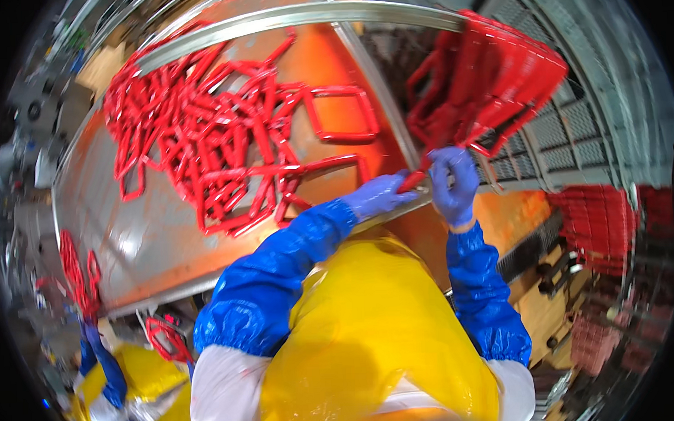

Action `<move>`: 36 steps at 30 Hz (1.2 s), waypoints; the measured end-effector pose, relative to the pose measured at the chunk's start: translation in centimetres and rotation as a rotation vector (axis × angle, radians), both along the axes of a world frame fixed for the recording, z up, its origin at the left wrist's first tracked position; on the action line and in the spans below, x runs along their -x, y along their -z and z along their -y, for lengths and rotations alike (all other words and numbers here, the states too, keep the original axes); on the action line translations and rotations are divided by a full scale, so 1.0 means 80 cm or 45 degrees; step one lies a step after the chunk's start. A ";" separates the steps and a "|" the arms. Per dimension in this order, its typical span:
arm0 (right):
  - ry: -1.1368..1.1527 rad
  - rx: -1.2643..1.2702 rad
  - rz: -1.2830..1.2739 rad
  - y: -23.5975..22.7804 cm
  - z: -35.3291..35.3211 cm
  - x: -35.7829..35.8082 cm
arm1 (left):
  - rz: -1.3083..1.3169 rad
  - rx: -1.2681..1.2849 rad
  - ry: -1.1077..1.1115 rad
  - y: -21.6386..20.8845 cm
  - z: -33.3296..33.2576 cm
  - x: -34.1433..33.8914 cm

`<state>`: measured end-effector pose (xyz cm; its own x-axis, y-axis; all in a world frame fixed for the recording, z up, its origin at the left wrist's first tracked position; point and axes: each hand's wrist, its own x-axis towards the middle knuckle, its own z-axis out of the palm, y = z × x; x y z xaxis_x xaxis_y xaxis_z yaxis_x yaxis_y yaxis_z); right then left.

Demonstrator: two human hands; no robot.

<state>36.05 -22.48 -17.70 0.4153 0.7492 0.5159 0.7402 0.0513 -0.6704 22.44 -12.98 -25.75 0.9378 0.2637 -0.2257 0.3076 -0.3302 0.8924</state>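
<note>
Between my two hands, by the near right corner of the tabletop (134, 243), lies a short red strand (412, 181); its long axis slants from about seven o'clock up towards one, away from my body. My left grip (381, 195) sits at the lower end, fingertips pinching it; my right grip (453, 183) is curled beside the upper end, at three o'clock from the left one, and whether its fingers are pressed on the strand I cannot tell.

At one o'clock from my right grip, nearer to it than to the left, hangs a thick red bundle (506, 67); its foot comes down just above my knuckles, and I cannot make out whether strand and bundle are one piece. At ten o'clock from my left grip spreads a tangled red pile (234, 136); a squarish red loop (341, 114) lies at eleven o'clock, at the pile's right side.

All of it looks deep red, glossy and wet; the loops have slim sides and bent corners, while the bundle's lengths hang packed together, somewhat blurred.
</note>
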 end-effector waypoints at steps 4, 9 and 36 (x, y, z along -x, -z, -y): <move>-0.523 0.305 0.236 0.045 -0.025 0.054 | 0.388 0.541 0.011 0.042 -0.016 0.036; -0.495 0.769 0.614 0.056 -0.019 -0.046 | -0.275 -0.507 0.157 0.003 -0.112 0.148; 0.055 0.915 0.574 0.132 -0.057 -0.106 | 0.610 -0.227 -1.017 -0.365 -0.245 0.055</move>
